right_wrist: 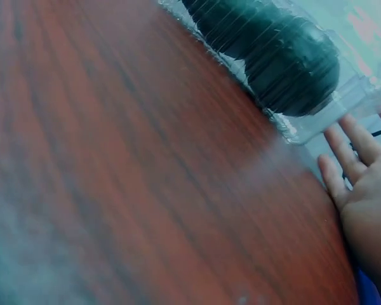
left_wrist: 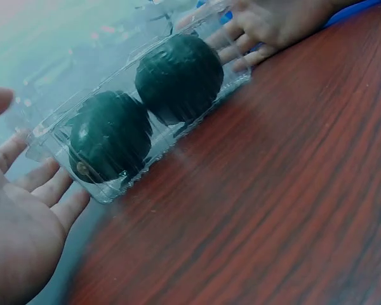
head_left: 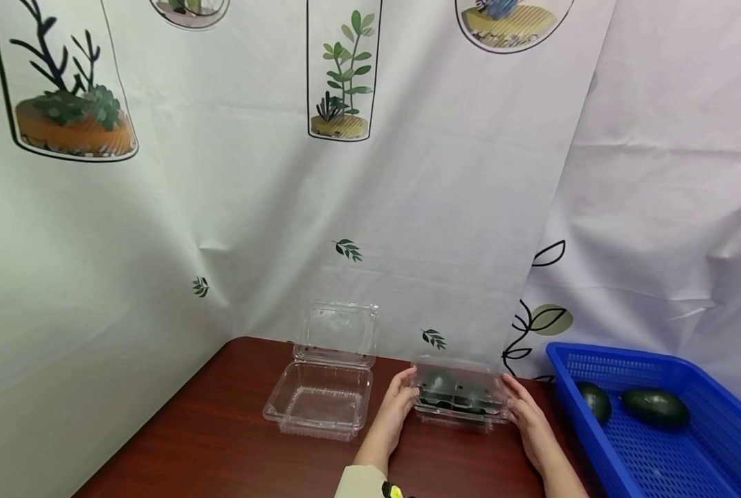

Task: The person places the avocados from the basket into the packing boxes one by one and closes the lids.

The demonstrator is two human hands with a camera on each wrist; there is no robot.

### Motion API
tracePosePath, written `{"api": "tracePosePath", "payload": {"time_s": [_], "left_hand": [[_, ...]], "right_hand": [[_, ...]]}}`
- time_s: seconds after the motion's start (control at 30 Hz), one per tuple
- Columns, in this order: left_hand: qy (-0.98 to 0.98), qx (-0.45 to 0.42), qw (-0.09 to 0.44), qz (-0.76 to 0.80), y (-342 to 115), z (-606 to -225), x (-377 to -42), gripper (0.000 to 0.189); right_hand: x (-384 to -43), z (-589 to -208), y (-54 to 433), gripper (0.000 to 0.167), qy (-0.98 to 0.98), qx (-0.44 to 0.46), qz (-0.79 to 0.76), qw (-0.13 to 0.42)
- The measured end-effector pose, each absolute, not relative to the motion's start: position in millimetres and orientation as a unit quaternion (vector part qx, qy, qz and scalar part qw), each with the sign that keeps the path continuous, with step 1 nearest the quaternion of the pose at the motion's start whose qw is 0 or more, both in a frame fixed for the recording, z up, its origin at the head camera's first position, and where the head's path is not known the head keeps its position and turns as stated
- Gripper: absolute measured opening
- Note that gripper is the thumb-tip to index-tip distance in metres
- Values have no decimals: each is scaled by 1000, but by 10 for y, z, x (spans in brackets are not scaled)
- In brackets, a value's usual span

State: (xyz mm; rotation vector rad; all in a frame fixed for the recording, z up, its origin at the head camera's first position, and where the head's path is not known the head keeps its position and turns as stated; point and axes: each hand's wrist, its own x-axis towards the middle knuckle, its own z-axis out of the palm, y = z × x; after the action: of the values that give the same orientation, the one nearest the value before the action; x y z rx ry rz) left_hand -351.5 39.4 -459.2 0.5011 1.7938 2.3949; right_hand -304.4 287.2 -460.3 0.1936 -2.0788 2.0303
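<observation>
standing lid-up, the clear plastic clamshell box [head_left: 320, 398] looks unfilled so far. the left hand [head_left: 395, 408] and, opposite, the right hand [head_left: 528, 418], fingers loosely extended, flank a second clear clamshell [head_left: 456, 419] of dark green rounded fruits [left_wrist: 111, 136], lid apparently lowered, latching unclear. in the blue plastic basket [head_left: 675, 460], two dark green oval fruits [head_left: 655, 407] seem unpacked.

The head camera looks forward and down from the near side of the filled clear box [head_left: 457, 401], well back from it, facing the patterned cloth [head_left: 445, 207] behind it. The left wrist camera sits close to the box, tilted, facing its near side and the right hand [left_wrist: 273, 27] at its right end. The right wrist camera, also close and tilted, catches only part of the box, with table top [right_wrist: 146, 190] before it filling most of that view. Both wrist views share the box's near side and the right hand.
</observation>
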Motion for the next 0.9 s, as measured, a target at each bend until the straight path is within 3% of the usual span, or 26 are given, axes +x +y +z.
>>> {"api": "tracePosePath", "payload": {"time_s": [0.23,0.4,0.47,0.63,0.9], "left_hand": [[653,147,27,743,437,-4640,-3508,48],[696,116,-4,708,409,-4633,-3515,23],[713,107,-4,693,394,-4624,-3506,22],[722,103,22,684,379,-4610,-3491,31],[661,84,123,735,410,-4590,-3505,27]], "right_hand": [[-2996,-4612,2900,54,-773,20,620,136],[-2996,-4537,2870,52,-785,-43,606,122],[-2994,-4517,2847,54,-764,-55,635,97],[-2998,-4505,2776,62,-701,-56,708,64],[-2995,-4494,2711,59,-628,-64,771,84]]}}
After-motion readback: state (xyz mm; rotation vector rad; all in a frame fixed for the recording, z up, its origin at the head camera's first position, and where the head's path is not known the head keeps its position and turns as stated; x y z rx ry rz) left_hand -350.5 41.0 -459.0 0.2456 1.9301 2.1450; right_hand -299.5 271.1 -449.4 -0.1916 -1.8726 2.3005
